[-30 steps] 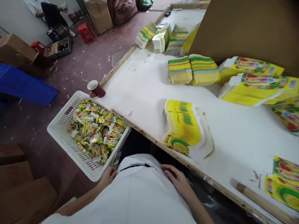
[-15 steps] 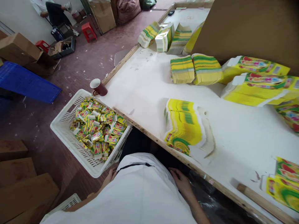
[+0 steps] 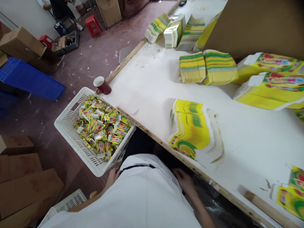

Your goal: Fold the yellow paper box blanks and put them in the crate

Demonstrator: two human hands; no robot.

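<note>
My left hand [image 3: 113, 176] hangs low beside my hip, next to the white plastic basket [image 3: 71, 141]; its fingers are mostly hidden by my shirt. On the other side, my right hand [image 3: 186, 181] rests by my thigh under the table edge, fingertips partly covered by the shirt and in shadow. No object shows in either hand. Small yellow-green printed boxes [image 3: 101, 135] fill the basket in a loose heap. A fanned stack of flat yellow cartons [image 3: 192, 126] lies on the white table [image 3: 147, 82] in front of me.
A maroon mug [image 3: 102, 86] stands at the table's left corner. More carton stacks [image 3: 219, 68] lie farther back, before a large cardboard sheet [image 3: 261, 28]. A wooden rod [image 3: 270, 207] lies at right. Cardboard boxes [image 3: 30, 190], a blue crate [image 3: 32, 79] and a seated person [image 3: 63, 11] are at left.
The view has shifted, so the table's things appear slightly farther right and the far ones higher. Both hands stay low by my body; nothing on the table has visibly moved.
</note>
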